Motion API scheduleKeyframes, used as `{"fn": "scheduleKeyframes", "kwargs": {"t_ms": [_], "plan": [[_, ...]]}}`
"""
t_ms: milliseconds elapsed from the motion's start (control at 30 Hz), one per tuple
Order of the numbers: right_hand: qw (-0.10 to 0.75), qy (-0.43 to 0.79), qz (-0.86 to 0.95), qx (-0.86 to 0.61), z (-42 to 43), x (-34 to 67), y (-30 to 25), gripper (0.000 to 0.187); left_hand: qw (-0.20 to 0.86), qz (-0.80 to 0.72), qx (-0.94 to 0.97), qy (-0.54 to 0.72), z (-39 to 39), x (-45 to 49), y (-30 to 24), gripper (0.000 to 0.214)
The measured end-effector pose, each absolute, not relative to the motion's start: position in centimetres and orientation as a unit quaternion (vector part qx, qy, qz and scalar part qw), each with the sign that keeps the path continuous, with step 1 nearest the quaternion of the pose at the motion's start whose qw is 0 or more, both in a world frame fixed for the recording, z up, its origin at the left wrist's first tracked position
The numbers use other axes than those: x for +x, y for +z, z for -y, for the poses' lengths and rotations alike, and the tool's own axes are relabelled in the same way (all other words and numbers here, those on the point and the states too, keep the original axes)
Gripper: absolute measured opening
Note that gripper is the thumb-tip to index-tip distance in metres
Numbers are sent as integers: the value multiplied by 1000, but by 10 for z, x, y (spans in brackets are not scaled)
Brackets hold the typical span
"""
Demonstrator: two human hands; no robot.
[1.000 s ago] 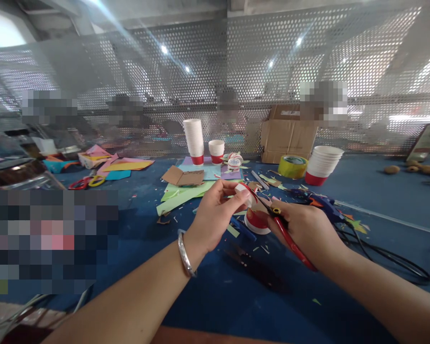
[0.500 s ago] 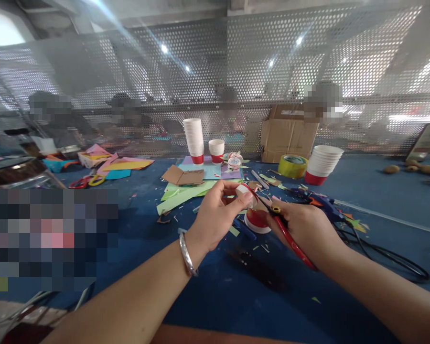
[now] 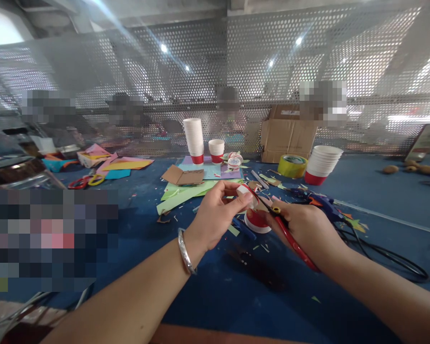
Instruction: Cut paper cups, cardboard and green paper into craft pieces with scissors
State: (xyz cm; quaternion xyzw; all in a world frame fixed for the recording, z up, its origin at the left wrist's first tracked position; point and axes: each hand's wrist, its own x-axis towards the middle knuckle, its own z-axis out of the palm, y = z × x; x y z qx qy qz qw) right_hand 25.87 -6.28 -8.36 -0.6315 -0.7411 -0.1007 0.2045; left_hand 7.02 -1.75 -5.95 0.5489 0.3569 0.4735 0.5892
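Observation:
Between the thumb and fingers of my left hand (image 3: 217, 215) is a small white and red piece of paper cup (image 3: 244, 192). My right hand (image 3: 306, 231) grips red-handled scissors (image 3: 290, 241), their dark blades reaching to the edge of that piece. Just below the blades, a red and white paper cup part (image 3: 258, 221) rests on the blue table, partly hidden by my right fingers. A blue pen-like object (image 3: 245, 229) lies beside it. A silver bracelet circles my left wrist.
Behind my hands stand stacked paper cups (image 3: 193, 141), a cardboard box (image 3: 288, 138) and yellow tape (image 3: 292, 166). More cups (image 3: 322, 165) and a blue glue gun (image 3: 320, 201) with a black cable lie right. Green paper strips (image 3: 186, 196) and scraps surround the middle; other scissors (image 3: 80, 182) lie left.
Very little differs. Both hands keep nearly the same place, with the scissors still at the edge of the cup piece.

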Motion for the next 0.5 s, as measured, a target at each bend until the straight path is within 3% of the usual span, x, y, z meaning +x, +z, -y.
{"fn": "scheduleKeyframes", "kwargs": {"t_ms": [500], "plan": [[216, -64, 738, -636, 66, 257, -80, 44, 570, -349, 600, 439, 16, 67, -64, 35]]}}
